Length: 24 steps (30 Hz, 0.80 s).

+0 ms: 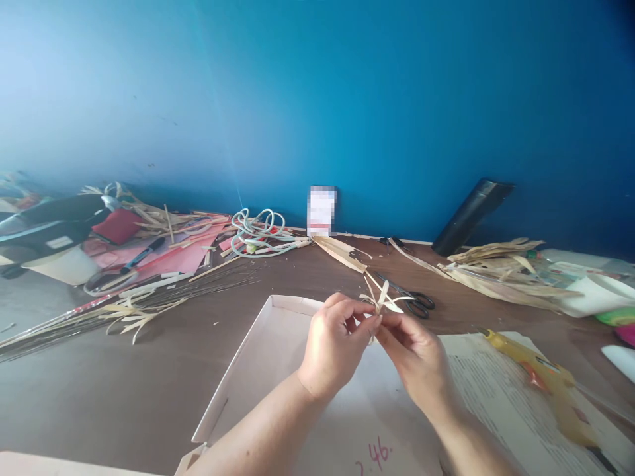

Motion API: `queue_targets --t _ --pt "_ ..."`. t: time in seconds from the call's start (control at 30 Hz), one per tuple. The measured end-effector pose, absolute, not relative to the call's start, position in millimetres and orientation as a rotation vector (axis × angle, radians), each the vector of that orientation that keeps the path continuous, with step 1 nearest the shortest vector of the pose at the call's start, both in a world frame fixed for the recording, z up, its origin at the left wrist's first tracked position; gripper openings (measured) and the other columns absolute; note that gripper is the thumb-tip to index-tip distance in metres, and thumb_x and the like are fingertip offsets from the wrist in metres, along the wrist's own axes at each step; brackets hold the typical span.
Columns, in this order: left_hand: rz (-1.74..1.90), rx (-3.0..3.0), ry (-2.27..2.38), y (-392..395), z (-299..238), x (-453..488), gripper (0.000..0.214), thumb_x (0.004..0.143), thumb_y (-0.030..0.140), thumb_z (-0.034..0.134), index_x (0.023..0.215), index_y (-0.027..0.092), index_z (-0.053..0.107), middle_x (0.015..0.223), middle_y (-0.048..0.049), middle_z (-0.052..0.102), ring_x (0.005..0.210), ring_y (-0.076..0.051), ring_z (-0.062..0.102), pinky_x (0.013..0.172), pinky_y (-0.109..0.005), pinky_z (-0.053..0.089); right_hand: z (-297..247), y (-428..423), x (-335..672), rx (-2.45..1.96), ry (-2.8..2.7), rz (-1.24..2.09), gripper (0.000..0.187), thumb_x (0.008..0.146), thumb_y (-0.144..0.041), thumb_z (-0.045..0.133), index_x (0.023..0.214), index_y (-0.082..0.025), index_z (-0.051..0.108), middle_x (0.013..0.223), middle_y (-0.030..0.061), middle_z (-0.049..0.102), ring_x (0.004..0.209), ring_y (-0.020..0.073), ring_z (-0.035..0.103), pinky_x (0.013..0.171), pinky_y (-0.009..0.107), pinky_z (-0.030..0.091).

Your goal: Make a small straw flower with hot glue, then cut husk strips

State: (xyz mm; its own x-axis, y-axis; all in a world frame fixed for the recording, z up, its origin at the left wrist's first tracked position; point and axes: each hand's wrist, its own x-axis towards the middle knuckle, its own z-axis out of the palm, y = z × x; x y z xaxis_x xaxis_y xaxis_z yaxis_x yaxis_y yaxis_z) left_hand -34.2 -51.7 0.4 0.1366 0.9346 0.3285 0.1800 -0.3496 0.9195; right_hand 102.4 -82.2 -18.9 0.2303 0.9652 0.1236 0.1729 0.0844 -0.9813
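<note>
Between the fingertips of both hands is a small flower shape of pale dried husk strips (384, 297), its narrow petals spreading upward. My left hand (340, 344) pinches its base from the left. From the right, my right hand (414, 354) pinches the same base, the fingertips of the two hands meeting there. The fingers hide the lower part of the piece. Below the hands lies a shallow white cardboard box lid (292, 357) with red handwriting. Just behind the hands, black-handled scissors (421, 304) rest on the table.
A yellow glue gun (550, 383) lies on a printed sheet (476, 377) at right. Dried husks (501, 281) and a black tube (469, 218) are behind it. A phone (321, 211) leans on the blue wall near a coiled cable (258, 231). Husk scraps and wires (139, 307) clutter the left.
</note>
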Motion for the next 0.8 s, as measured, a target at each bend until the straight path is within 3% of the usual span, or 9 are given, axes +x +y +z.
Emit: queue_targets --t 0.37,0.5,0.8 --pt "1.244 1.685 1.122 -53.9 2.1 -35.1 0.011 0.08 0.019 0.059 0.08 0.021 0.07 0.073 -0.0001 0.057 0.063 -0.008 0.052 0.062 -0.021 0.044 -21.1 -84.6 103.8 -1.427 -1.308 0.763 0.015 0.082 -0.039 0.064 0.082 -0.024 0.067 0.062 -0.0014 0.056 0.063 0.0162 0.053 0.055 0.025 0.04" --pt "1.229 1.712 1.143 -53.8 2.8 -34.8 0.014 0.08 0.019 0.058 0.081 0.022 0.071 0.073 -0.0003 0.057 0.063 -0.009 0.051 0.062 -0.021 0.043 -21.3 -83.3 104.1 -1.379 -1.318 0.725 0.015 0.082 -0.038 0.064 0.085 -0.024 0.068 0.065 0.0005 0.061 0.071 0.0189 0.058 0.059 0.026 0.045" --pt "1.237 1.746 1.15 -54.4 4.6 -35.1 0.016 0.08 0.018 0.057 0.08 0.02 0.073 0.069 0.0005 0.052 0.061 -0.008 0.049 0.06 -0.019 0.041 -23.6 -81.5 104.7 -1.306 -1.338 0.723 0.018 0.083 -0.037 0.063 0.093 -0.024 0.07 0.072 0.0017 0.066 0.064 0.0167 0.059 0.059 0.027 0.048"
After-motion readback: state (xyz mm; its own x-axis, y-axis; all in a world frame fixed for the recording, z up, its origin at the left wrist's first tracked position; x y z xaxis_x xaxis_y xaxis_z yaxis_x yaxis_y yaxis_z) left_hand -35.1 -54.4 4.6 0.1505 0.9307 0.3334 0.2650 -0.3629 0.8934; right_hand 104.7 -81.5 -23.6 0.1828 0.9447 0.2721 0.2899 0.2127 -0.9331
